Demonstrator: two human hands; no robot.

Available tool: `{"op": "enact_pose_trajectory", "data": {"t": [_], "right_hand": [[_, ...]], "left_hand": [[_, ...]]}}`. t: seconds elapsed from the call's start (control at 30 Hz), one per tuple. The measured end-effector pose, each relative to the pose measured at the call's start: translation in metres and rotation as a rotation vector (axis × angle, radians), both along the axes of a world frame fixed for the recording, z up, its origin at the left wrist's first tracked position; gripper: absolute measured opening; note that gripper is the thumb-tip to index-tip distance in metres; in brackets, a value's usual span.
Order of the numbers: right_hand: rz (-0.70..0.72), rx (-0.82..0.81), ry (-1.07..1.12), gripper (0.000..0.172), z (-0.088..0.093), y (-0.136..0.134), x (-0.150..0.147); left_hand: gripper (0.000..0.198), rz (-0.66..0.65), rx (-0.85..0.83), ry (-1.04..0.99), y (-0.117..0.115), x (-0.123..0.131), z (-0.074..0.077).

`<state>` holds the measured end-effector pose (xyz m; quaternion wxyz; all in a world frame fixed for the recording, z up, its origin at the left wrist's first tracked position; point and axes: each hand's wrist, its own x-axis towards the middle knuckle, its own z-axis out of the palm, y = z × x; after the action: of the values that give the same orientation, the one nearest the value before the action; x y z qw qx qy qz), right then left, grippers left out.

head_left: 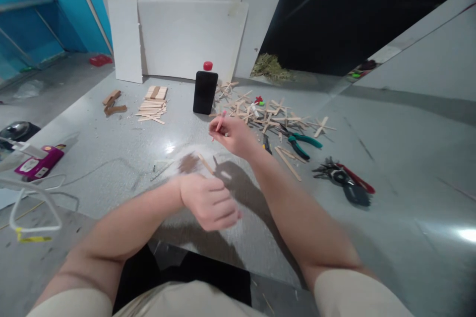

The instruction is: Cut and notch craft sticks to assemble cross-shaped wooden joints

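Okay, from my remote seat I saw the right hand [232, 134] pinching a thin pink stick [220, 121] above the grey floor [390, 124], just in front of the black bottle [205, 92]. The left hand [208, 201] was curled around a wooden stick [205, 163] poking up from it. Crossed sticks [275, 114] and green pliers [303, 141] lay right of the right hand; a stack of sticks [153, 105] sat left of the bottle.
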<state>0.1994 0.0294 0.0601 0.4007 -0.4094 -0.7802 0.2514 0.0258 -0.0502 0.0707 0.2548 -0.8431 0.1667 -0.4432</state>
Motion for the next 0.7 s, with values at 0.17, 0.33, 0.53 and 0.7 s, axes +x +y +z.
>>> {"op": "enact_pose_trajectory", "data": {"t": [0.17,0.33,0.53,0.7], "right_hand": [[0.078,-0.006,-0.089,0.007,0.008,-0.003,0.005],[0.135,0.001,-0.217,0.017,0.020,-0.007,0.011],[0.160,-0.020,-0.376,0.029,0.037,-0.017,0.014],[0.146,-0.050,-0.482,0.028,0.043,-0.026,0.006]], "left_hand": [[0.042,-0.279,-0.013,0.291,-0.035,0.036,-0.013],[0.038,-0.055,-0.197,0.604,-0.048,0.037,-0.017],[0.015,0.785,-0.520,0.533,-0.027,-0.032,-0.021],[0.041,1.425,-0.833,0.366,-0.005,-0.103,-0.044]]}}
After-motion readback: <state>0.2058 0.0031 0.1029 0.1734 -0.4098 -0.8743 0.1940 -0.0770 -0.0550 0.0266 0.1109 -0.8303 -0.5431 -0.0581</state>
